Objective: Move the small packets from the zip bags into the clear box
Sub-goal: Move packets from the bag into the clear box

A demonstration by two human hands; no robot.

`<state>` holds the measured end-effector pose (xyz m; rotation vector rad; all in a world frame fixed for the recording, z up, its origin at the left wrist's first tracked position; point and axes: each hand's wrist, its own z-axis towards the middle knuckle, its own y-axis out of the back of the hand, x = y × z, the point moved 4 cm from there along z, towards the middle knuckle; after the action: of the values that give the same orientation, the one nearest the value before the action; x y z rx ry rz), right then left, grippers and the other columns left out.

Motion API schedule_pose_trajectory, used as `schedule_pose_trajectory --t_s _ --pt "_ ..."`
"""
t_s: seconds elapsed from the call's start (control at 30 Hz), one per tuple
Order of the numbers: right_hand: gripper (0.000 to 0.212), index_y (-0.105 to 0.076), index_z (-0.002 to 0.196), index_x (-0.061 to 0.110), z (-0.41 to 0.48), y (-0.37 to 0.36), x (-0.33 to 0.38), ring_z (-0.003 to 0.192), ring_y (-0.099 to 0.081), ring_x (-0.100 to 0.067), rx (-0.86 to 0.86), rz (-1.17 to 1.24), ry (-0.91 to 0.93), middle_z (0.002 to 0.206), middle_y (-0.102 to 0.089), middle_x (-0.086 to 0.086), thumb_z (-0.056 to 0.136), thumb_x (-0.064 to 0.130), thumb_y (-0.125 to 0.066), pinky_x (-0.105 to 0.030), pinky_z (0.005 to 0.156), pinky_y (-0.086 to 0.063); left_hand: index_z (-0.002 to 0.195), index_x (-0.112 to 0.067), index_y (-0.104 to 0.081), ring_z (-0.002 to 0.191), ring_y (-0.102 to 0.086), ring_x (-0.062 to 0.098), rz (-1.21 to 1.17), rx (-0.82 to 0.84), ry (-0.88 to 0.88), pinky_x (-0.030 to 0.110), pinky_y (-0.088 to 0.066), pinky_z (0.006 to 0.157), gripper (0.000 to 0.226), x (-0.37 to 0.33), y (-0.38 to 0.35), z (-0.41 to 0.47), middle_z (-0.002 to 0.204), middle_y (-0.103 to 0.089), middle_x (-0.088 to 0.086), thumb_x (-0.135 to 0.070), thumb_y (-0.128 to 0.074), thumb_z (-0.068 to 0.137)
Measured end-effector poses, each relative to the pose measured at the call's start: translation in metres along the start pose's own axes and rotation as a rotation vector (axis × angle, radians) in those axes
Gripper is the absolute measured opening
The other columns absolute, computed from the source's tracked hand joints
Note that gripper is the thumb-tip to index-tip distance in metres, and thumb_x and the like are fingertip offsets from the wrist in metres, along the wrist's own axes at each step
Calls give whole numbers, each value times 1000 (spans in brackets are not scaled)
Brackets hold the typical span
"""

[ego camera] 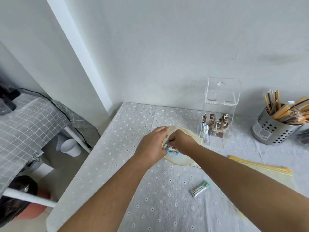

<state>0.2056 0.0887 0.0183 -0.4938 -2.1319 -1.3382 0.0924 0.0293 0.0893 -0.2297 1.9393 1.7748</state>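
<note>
Yellowish plastic is showing around both hands in the head view: a zip bag (179,159) is lying on the bench (150,206) at mid-frame, its mouth turned up toward the person. The left hand (153,144) is gripping the bag's near-left edge and holding the opening apart, while the right hand (181,142) is reaching into it, fingers pinching a bunch of blue-and-white small packets (172,150). Both hands are therefore closed, one on plastic, one on packets.

Just right of and slightly above the hands in the frame, the clear box (217,124) is standing with its lid tipped up and brown and blue packets already sitting in its compartments. The right hand is lying nearer to it, so the carry is looking like a short move up and to the right, probably with that hand.

Lower right of centre, one loose green-ended packet (200,191) is lying on the bench, long axis slanting up to the right. Another zip bag (260,166) is lying flat at right.
</note>
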Motion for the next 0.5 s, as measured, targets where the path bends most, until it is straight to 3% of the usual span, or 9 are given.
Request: schedule_pose_trajectory --t_s 0.17,0.3,0.4,0.5 --pt "16 -75 94 5 -37 38 23 69 -60 -16 -56 -136 155 86 -73 -11 85 7 -61 -23 61 -48 145 -20 -32 135 -37 11 52 -12 -4 24 -34 109 74 -2 3 9 152 -32 -7 -1 -58 79" --pt "11 -75 87 8 -59 78 20 48 -57 -8 -89 -69 135 64 -66 -6 83 6 -64 -18 57 -50 145 -20 -32 134 -38 13 90 -10 3 22 -33 107 73 -4 3 14 151 -33 -6 -3 -58 79" --pt "6 -74 83 7 -64 119 12 41 -58 0 -148 -29 86 60 -67 -3 81 9 -68 -23 59 -54 145 -21 -30 135 -37 12 108 -4 6 21 -31 107 73 -4 0 16 152 -31 -8 -3 -57 80" --pt "6 -74 83 7 -71 158 1 41 -60 0 -221 -46 40 60 -68 -4 81 10 -70 -18 44 -50 146 -22 -28 136 -36 11 109 -1 8 21 -31 107 73 -5 -1 16 153 -28 -10 -3 -56 81"
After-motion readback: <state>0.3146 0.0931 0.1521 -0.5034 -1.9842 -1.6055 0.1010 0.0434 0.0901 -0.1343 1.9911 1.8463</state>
